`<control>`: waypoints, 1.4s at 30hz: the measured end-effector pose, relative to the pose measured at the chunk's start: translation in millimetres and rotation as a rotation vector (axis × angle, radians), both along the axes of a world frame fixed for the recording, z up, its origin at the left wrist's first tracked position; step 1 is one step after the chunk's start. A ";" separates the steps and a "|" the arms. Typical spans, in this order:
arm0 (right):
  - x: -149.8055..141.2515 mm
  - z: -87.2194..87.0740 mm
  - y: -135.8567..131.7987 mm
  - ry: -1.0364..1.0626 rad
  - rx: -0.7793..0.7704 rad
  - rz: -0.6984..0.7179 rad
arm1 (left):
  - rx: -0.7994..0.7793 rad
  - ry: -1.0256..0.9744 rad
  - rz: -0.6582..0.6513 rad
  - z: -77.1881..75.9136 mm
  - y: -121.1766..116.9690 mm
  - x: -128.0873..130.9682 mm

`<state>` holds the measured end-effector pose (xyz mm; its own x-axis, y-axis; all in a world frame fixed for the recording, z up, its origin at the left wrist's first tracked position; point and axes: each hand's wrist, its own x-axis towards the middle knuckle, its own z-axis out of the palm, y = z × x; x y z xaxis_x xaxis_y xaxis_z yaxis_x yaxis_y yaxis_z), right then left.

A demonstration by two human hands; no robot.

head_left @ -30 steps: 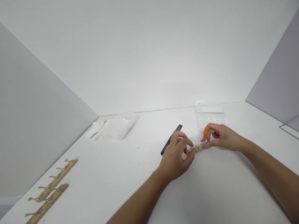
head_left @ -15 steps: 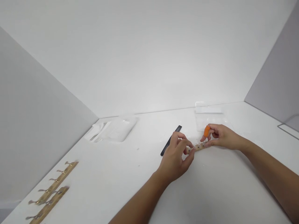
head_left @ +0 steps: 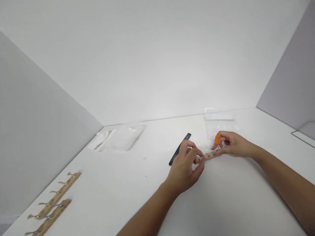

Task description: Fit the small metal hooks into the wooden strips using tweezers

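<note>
A small wooden strip (head_left: 209,156) with several shiny, clear-and-silver pieces along its top lies on the white table between my hands. My left hand (head_left: 185,164) is at the strip's left end, thumb and index finger pinched round one of the small pieces. My right hand (head_left: 230,142) grips the right end between thumb and fingers. An orange finger cover (head_left: 218,139) sits on one raised finger of that hand. Just behind my left hand lies a black flat file (head_left: 180,147), partly covered by the fingers.
Two wooden strips with metal hook-like pegs (head_left: 57,196) lie at the left front. A clear plastic bag (head_left: 118,137) with white contents is at the back left. Behind my right hand is a clear plastic case (head_left: 219,123). A clear-edged panel (head_left: 304,136) stands far right.
Both hands keep nearly the same grip on the small wooden strip. The camera view has shifted slightly, so the table's things appear a little lower.
</note>
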<state>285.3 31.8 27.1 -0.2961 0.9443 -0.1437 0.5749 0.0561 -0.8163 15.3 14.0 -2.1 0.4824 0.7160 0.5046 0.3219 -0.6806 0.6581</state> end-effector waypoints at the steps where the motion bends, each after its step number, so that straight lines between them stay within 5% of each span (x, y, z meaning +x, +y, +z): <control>1: 0.0 -0.8 0.5 0.007 -0.002 0.002 | 0.000 -0.001 0.001 0.2 -0.1 0.0; 30: -2.7 3.8 -0.8 -0.130 0.076 0.062 | 0.039 0.025 0.022 0.6 -0.7 -0.7; 42: -4.7 2.6 -4.4 -0.286 0.310 0.169 | 0.062 0.011 0.018 0.2 -2.8 0.4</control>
